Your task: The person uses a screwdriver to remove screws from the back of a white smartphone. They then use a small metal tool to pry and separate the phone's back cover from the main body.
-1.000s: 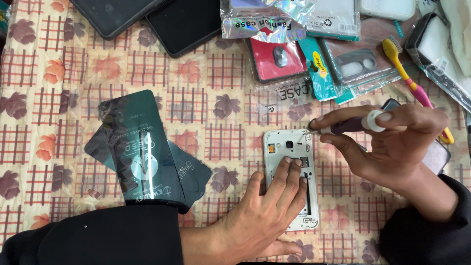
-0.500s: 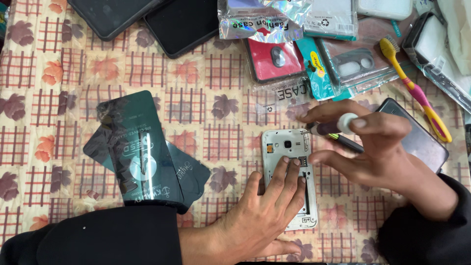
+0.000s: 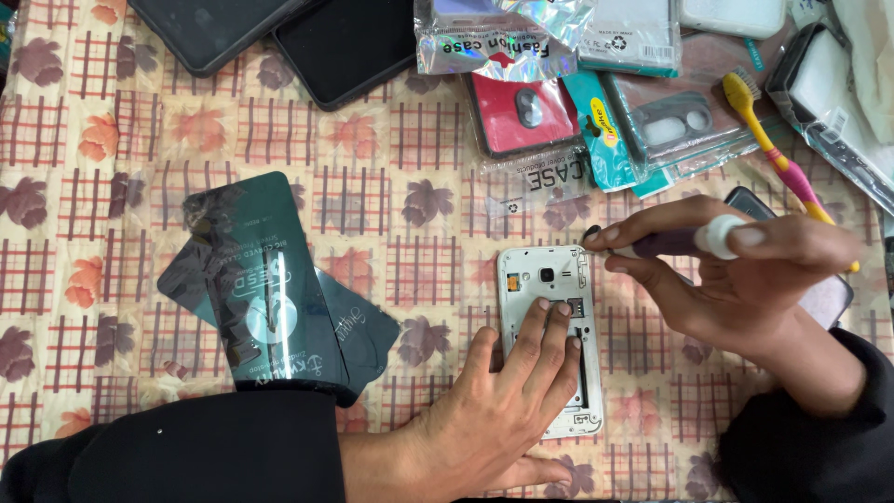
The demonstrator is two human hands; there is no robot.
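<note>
Phone (image 3: 549,307) lies face down near the desk's (image 3: 140,233) near edge, right of centre, back cover off, white frame and inner bay exposed. L hand (image 3: 503,410) lies flat on its lower half, fingers spread and extended, pressing it down; not gripping anything. R hand (image 3: 736,275) is closed round a screwdriver (image 3: 675,244), thumb and fingers pinched on the dark shaft, white cap under the index finger; tip sits at the phone's top right corner, touching or just off it, can't tell which.

Progress, judging by this: cover is already off, so opening is done; work w/ the driver at the top corner is in hand. Whether any screws are out can't be seen. No loose screws or cover visible nearby.

Room: dark packets (image 3: 270,289) lie well left of the phone, w/ bare cloth between. Far edge is crowded: two dark slabs (image 3: 317,42) at far left-centre, cases in clear bags (image 3: 559,102) just beyond the phone, toothbrush (image 3: 773,149) toward the far right corner. Another dark phone (image 3: 833,293) sits under the R hand. Free space is mostly left of the phone and along the near edge between the sleeves.
</note>
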